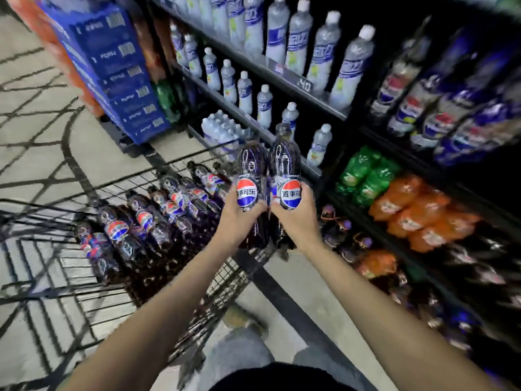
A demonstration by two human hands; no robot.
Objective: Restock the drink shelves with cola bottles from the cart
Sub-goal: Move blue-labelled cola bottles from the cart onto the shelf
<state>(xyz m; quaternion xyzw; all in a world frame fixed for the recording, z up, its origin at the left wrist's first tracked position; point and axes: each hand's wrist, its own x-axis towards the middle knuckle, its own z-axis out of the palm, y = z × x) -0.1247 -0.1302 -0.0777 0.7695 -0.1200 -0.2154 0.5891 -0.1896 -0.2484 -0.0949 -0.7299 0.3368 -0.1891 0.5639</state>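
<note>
Holding two cola bottles side by side and touching, above the far corner of the cart, just in front of the shelves. Keeping both upright, caps up, long axes near vertical and leaning a little toward the shelves, round red, white and blue labels turned to the camera.

Gripping the left bottle at label height with the left hand, fingers curled round its left side. Gripping the right bottle the same way with the right hand, fingers wrapped round its right side, thumb near the label's lower edge. Thumbs nearly meeting between the two bottles. Forearms bare, reaching forward from the bottom edge.

Below and to the left, in the wire cart: more cola lying on its side in rows, too blurred to tell cap direction.

On the upper shelves: pale bottles with white caps, standing in rows. Further right: shelved cola, blurred. Lower right: green bottles beside orange bottles. At the left end of the shelves: stacked blue crates on the tiled floor.
</note>
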